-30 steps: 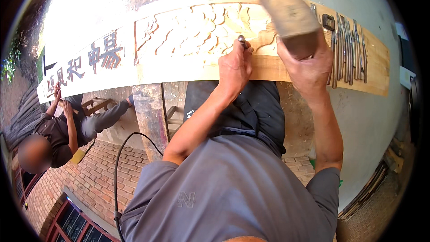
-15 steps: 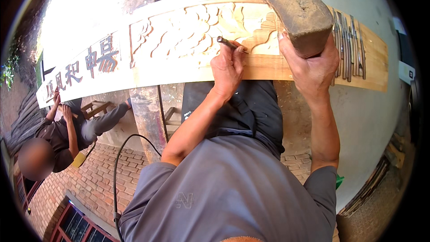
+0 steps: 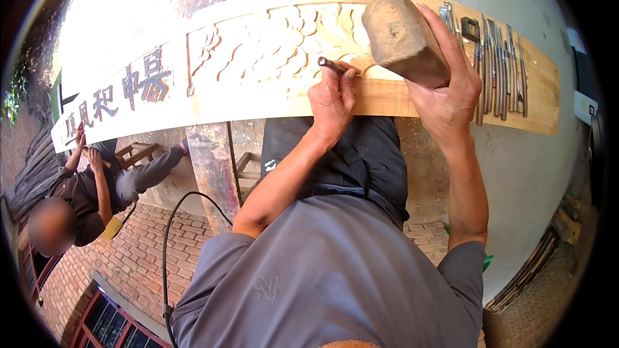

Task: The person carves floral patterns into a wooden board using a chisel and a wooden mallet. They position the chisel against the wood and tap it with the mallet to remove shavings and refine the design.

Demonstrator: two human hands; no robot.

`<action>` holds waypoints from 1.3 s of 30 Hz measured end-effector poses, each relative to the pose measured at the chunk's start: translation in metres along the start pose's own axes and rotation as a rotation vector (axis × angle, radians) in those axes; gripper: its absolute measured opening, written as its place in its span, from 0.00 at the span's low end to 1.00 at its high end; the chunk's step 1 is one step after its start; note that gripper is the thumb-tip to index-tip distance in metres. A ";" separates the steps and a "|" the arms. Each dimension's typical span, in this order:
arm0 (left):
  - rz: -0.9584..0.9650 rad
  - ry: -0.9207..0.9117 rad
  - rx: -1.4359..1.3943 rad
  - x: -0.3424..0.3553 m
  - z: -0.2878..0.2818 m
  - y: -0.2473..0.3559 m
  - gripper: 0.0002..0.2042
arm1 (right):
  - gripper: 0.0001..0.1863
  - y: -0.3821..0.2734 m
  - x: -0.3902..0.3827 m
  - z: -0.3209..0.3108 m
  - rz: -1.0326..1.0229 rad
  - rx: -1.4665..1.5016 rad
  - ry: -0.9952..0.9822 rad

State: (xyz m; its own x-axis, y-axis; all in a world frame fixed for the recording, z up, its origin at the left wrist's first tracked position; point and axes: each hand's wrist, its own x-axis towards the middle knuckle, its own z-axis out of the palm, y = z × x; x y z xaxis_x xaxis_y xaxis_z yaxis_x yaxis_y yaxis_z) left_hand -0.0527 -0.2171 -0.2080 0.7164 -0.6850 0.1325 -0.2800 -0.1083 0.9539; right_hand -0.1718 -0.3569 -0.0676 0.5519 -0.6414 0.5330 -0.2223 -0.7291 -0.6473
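Note:
My left hand (image 3: 333,102) is closed around a slim carving chisel (image 3: 327,63), its dark butt end tilted up to the left over the board. The chisel's cutting tip is too small to make out. In my right hand (image 3: 450,93) is a worn, block-shaped wooden mallet (image 3: 407,38), held just right of the chisel and apart from its butt. Beneath both hands runs a long, pale wooden board (image 3: 383,98). Scalloped relief carving (image 3: 284,42) covers its middle, and the mallet hides part of that carving.
Several metal carving tools (image 3: 503,74) lie side by side on the board's right end. Dark carved characters (image 3: 147,77) mark its left part, where another person (image 3: 80,193) works with both hands at the edge. A paint-stained trestle beam (image 3: 213,164) supports the board. A black cable (image 3: 169,238) hangs at left.
The mallet has come left and lower, nearer the chisel, and tilted, uncovering more tools on the right. My left hand and chisel have shifted slightly right.

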 end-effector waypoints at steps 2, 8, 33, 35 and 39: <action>0.139 -0.036 0.173 0.000 0.000 0.006 0.05 | 0.45 -0.001 -0.007 0.001 0.047 0.070 0.019; 0.449 -0.162 0.337 0.002 -0.005 0.001 0.12 | 0.51 0.002 -0.011 -0.008 -0.189 -0.587 -0.231; 0.548 -0.223 0.356 0.006 0.003 0.009 0.16 | 0.37 0.002 -0.060 -0.031 -0.125 -0.529 -0.068; 0.529 -0.280 0.383 0.004 0.002 0.007 0.16 | 0.38 -0.007 -0.065 -0.026 -0.059 -0.392 0.100; 0.500 -0.265 0.362 0.006 -0.004 0.007 0.08 | 0.40 -0.002 -0.068 -0.019 -0.003 -0.482 -0.091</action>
State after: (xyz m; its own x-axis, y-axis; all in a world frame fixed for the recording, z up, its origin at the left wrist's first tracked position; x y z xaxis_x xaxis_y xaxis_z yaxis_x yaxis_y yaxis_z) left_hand -0.0478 -0.2191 -0.1994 0.2771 -0.8640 0.4204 -0.7669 0.0648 0.6385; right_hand -0.2239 -0.3159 -0.0925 0.6165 -0.6313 0.4706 -0.5555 -0.7723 -0.3083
